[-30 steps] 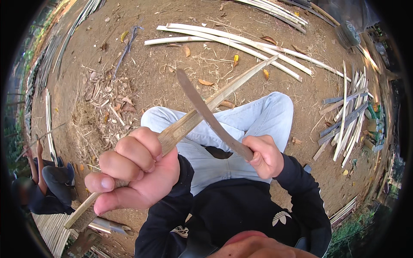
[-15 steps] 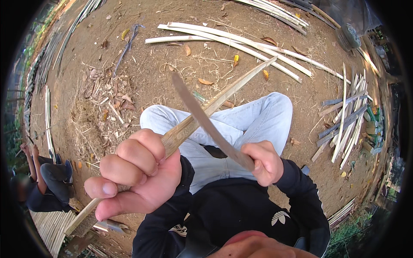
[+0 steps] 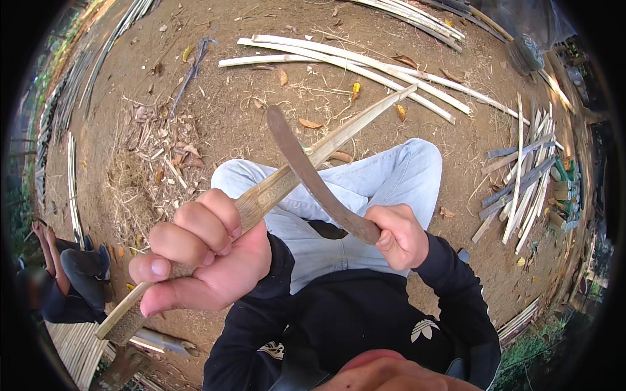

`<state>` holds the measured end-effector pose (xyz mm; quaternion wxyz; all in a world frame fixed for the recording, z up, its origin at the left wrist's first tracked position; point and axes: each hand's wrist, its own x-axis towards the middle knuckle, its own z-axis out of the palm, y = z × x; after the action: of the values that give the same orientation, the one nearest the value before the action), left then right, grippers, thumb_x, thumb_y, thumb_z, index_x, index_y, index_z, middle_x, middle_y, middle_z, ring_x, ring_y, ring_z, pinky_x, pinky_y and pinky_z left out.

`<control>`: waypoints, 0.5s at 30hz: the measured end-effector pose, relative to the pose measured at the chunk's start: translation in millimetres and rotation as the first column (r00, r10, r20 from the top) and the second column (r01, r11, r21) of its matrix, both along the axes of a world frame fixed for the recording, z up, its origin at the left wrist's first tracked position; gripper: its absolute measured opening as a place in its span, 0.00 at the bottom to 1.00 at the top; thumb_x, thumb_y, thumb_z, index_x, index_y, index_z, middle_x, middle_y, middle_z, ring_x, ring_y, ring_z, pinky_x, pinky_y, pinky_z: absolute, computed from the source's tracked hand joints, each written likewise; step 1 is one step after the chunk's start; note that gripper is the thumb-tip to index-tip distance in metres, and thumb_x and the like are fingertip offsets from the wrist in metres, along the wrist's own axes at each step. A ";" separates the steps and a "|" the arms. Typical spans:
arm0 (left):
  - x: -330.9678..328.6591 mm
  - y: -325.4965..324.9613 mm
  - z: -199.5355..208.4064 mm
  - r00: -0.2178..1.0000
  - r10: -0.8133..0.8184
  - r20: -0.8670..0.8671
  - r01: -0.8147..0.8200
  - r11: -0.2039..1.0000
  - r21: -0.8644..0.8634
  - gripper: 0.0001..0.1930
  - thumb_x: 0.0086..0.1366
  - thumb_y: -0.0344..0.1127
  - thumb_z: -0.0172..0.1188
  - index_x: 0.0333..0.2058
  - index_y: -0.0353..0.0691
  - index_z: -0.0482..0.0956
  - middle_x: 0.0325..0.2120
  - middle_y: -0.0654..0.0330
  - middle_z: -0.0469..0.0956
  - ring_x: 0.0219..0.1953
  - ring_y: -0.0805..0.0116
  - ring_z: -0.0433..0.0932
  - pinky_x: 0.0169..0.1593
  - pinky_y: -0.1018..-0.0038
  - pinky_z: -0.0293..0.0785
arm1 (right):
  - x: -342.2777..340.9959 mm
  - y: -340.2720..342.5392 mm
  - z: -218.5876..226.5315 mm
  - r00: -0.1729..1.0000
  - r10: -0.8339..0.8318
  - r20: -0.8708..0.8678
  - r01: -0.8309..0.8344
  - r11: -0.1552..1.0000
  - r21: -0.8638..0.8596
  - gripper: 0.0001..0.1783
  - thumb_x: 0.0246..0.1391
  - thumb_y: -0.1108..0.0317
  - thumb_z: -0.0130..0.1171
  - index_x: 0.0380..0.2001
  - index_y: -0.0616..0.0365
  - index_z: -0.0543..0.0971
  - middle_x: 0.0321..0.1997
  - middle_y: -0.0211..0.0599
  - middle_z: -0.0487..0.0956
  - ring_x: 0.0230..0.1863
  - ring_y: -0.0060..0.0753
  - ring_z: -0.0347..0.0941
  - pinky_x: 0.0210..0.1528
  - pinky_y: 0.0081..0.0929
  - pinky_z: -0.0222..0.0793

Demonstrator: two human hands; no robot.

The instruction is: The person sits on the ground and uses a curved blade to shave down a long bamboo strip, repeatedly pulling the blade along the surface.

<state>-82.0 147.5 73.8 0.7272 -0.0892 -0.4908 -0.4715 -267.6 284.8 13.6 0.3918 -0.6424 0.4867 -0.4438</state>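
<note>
My left hand (image 3: 199, 257) grips a long flat bamboo strip (image 3: 339, 133) near its lower end; the strip runs up and to the right over my knees. My right hand (image 3: 399, 236) holds the handle of a curved, rusty-looking knife (image 3: 306, 173). The blade lies across the strip near its middle and points up and to the left. I sit on bare earth in light blue jeans (image 3: 385, 179) and a black top.
Several pale split bamboo strips (image 3: 365, 65) lie on the ground ahead, and more are stacked at the right (image 3: 521, 169). A heap of shavings and dry scraps (image 3: 153, 166) sits to the left. Another person (image 3: 62, 274) crouches at the lower left beside a bamboo mat (image 3: 75, 345).
The knife blade has slid a little to the left and down along the strip. My left hand has drawn slightly closer to the camera.
</note>
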 end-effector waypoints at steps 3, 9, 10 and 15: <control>-8.8 4.1 0.8 0.998 0.003 -0.055 -0.002 1.000 0.011 0.24 0.70 0.59 0.36 0.41 0.42 0.66 0.18 0.67 0.59 0.16 0.75 0.56 0.21 0.76 0.55 | 10.7 11.0 13.5 0.992 0.104 0.073 -0.101 0.994 -0.039 0.30 0.63 0.44 0.37 0.25 0.62 0.69 0.17 0.42 0.66 0.18 0.50 0.67 0.20 0.35 0.61; 1.3 -5.5 0.1 1.000 0.005 0.014 -0.006 0.999 0.044 0.23 0.69 0.59 0.37 0.39 0.43 0.67 0.17 0.68 0.58 0.16 0.76 0.55 0.21 0.76 0.53 | 7.1 3.1 1.7 0.999 0.015 0.048 -0.013 0.999 -0.030 0.29 0.63 0.44 0.37 0.24 0.61 0.69 0.17 0.42 0.66 0.18 0.49 0.67 0.20 0.35 0.62; 1.1 -5.3 -0.8 1.000 -0.010 0.007 0.010 0.999 0.048 0.23 0.69 0.59 0.37 0.39 0.43 0.67 0.17 0.68 0.58 0.16 0.76 0.55 0.21 0.76 0.53 | 12.6 6.4 1.8 0.997 0.036 0.074 -0.031 0.998 -0.061 0.30 0.63 0.44 0.37 0.24 0.62 0.69 0.16 0.42 0.66 0.18 0.50 0.67 0.20 0.35 0.61; -1.0 -6.6 -0.2 0.999 0.029 -0.013 -0.028 0.995 0.095 0.23 0.69 0.59 0.36 0.37 0.43 0.66 0.17 0.68 0.57 0.15 0.77 0.54 0.21 0.78 0.53 | -7.2 -4.2 3.4 0.995 -0.080 -0.058 0.084 0.993 0.078 0.29 0.62 0.44 0.38 0.24 0.60 0.69 0.18 0.41 0.67 0.17 0.48 0.66 0.19 0.36 0.61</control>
<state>-83.0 140.9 73.6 0.7410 -0.0511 -0.4638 -0.4830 -274.9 280.7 17.0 0.3854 -0.6174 0.5407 -0.4219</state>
